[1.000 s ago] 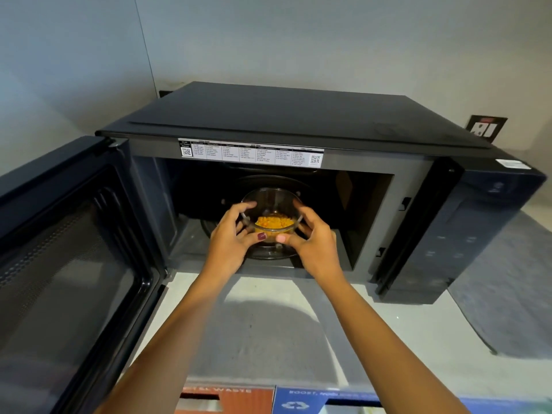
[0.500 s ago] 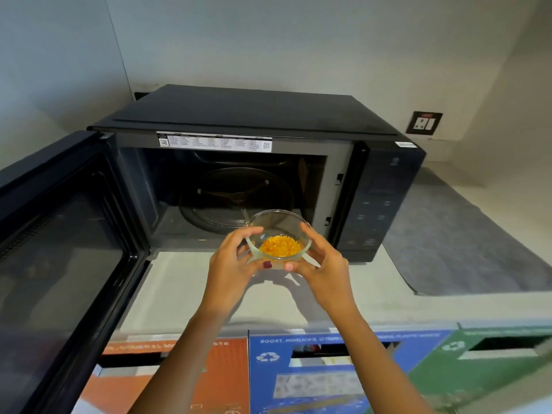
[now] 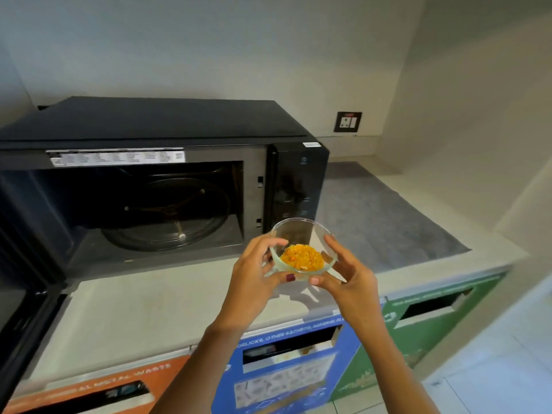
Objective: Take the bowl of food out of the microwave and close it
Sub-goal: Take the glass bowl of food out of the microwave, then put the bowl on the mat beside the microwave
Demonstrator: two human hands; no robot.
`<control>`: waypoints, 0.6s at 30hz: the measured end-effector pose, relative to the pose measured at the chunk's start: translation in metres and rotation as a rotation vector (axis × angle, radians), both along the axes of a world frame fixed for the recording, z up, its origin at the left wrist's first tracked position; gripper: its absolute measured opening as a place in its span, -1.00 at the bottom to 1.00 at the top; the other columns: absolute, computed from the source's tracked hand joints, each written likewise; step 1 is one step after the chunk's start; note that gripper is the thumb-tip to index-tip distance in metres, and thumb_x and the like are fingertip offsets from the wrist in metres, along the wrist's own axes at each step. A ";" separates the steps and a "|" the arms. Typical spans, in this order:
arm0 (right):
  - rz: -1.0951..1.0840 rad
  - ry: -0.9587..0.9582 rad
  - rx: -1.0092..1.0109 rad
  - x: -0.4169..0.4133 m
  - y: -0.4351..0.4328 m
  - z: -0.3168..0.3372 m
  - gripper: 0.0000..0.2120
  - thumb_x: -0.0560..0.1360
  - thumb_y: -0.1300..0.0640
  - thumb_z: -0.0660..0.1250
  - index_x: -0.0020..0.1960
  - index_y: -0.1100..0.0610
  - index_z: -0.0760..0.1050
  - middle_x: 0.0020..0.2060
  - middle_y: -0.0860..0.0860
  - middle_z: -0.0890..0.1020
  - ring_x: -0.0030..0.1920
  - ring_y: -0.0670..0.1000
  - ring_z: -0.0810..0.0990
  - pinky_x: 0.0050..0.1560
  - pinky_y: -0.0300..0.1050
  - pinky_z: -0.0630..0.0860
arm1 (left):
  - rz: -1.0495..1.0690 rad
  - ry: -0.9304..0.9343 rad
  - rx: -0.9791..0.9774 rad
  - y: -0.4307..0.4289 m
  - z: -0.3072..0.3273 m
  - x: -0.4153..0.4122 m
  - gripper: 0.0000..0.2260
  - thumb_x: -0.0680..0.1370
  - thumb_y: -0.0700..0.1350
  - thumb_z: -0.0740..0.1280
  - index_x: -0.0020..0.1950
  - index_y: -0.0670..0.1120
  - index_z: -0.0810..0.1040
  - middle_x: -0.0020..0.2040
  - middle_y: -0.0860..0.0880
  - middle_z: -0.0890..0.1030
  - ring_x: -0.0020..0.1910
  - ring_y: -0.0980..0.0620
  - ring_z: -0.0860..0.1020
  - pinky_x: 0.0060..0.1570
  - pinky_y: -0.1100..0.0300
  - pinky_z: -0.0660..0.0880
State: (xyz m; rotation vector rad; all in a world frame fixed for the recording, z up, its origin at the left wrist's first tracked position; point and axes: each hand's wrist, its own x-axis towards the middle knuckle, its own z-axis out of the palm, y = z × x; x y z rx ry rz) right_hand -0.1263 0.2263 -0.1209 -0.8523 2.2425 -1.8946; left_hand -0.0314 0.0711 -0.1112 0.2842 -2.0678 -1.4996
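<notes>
A clear glass bowl (image 3: 303, 249) with orange-yellow food in it hangs above the counter, in front of the microwave's control panel. My left hand (image 3: 254, 279) grips its left side and my right hand (image 3: 348, 279) its right side. The black microwave (image 3: 167, 124) stands on the counter with its cavity bare, only the glass turntable (image 3: 167, 216) inside. Its door (image 3: 18, 309) is swung wide open at the far left, partly cut off by the frame.
A pale counter (image 3: 149, 306) runs in front of the microwave, with a grey mat (image 3: 388, 216) to the right. Orange, blue and green waste bins (image 3: 286, 369) sit below the counter's front edge. A wall socket (image 3: 348, 121) is behind.
Both hands lifted the bowl out of the microwave cavity, toward me and then to the right. The view has swung right, so the door has slid to the left edge.
</notes>
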 end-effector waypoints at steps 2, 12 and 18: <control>-0.040 -0.015 -0.020 -0.015 0.018 -0.002 -0.28 0.25 0.33 0.56 0.31 -0.11 0.47 0.17 -0.21 0.60 0.14 -0.18 0.61 0.06 -0.10 0.64 | -0.087 0.024 0.006 0.010 -0.002 -0.021 -0.60 0.37 -0.27 0.49 0.13 0.04 0.52 0.19 0.23 0.45 0.17 0.24 0.52 -0.02 0.44 0.52; -0.195 -0.042 -0.039 -0.098 0.063 -0.011 -0.30 0.24 0.33 0.56 0.27 -0.12 0.49 0.29 -0.02 0.56 0.22 -0.02 0.59 0.19 0.04 0.57 | -0.262 0.013 0.081 0.044 -0.024 -0.145 -0.53 0.40 -0.30 0.46 0.20 0.11 0.49 0.23 0.20 0.47 0.23 0.12 0.52 0.14 0.22 0.56; -0.239 -0.047 -0.005 -0.160 0.054 -0.021 -0.35 0.26 0.26 0.57 0.29 -0.05 0.49 0.27 0.02 0.58 0.18 -0.06 0.60 0.19 -0.06 0.57 | -0.235 -0.065 0.049 0.041 -0.034 -0.215 -0.50 0.45 -0.29 0.41 0.32 0.05 0.40 0.38 -0.05 0.41 0.31 -0.05 0.46 0.24 -0.10 0.51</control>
